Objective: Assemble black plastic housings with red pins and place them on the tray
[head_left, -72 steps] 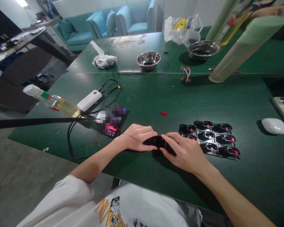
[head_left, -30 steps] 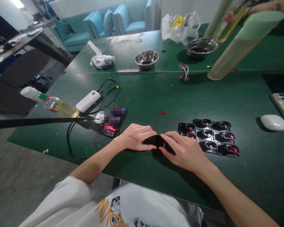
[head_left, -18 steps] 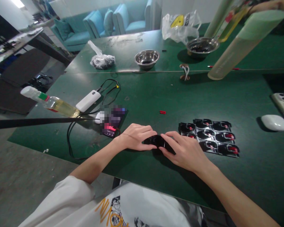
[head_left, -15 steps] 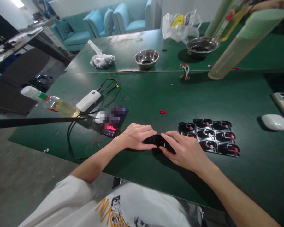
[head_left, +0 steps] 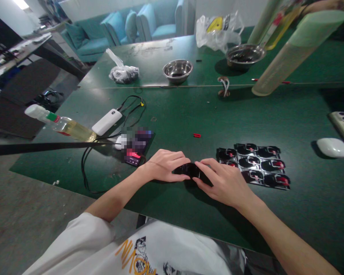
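Between my two hands is a glossy black plastic part [head_left: 191,170], held just over the table near its front edge. My left hand [head_left: 167,165] grips its left end, thumb below and fingers above. On the right end, my right hand [head_left: 222,178] pinches it between thumb and fingers. Much of the part is covered by the fingers, so its exact kind is unclear. Beside my right hand lie several black plastic pieces with red inserts [head_left: 253,164], set out in rows. A small red piece [head_left: 197,135] lies beyond my hands.
On the green table [head_left: 172,114], a phone [head_left: 145,143], cables, a white power bank [head_left: 107,122] and a bottle [head_left: 70,128] are at left. Metal bowls [head_left: 177,71] and a tall green-capped bottle [head_left: 292,57] stand farther back. A white case [head_left: 333,148] lies right.
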Action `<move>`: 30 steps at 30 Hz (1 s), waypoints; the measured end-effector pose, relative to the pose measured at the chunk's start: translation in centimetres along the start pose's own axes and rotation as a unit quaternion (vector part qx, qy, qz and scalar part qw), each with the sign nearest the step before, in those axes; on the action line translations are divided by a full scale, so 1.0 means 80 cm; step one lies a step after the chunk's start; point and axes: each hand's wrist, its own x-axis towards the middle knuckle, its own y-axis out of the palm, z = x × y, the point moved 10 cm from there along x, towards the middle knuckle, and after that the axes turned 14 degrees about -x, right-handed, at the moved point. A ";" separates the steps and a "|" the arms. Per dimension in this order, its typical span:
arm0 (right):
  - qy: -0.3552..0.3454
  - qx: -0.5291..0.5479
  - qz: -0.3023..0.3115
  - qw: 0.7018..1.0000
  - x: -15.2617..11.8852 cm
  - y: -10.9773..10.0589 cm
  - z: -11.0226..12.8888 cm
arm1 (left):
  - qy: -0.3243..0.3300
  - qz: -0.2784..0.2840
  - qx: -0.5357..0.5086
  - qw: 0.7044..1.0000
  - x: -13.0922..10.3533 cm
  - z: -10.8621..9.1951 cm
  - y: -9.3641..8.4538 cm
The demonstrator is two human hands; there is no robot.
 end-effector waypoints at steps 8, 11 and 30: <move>-0.001 0.002 0.001 1.000 0.000 -0.001 -0.001 | -0.010 0.009 0.002 1.000 -0.001 0.002 0.001; 0.001 0.003 0.005 1.000 0.000 0.001 -0.001 | -0.010 0.010 0.004 1.000 -0.001 0.002 0.002; -0.004 0.002 -0.001 1.000 0.001 -0.001 0.000 | -0.008 0.006 0.003 1.000 -0.001 0.001 0.001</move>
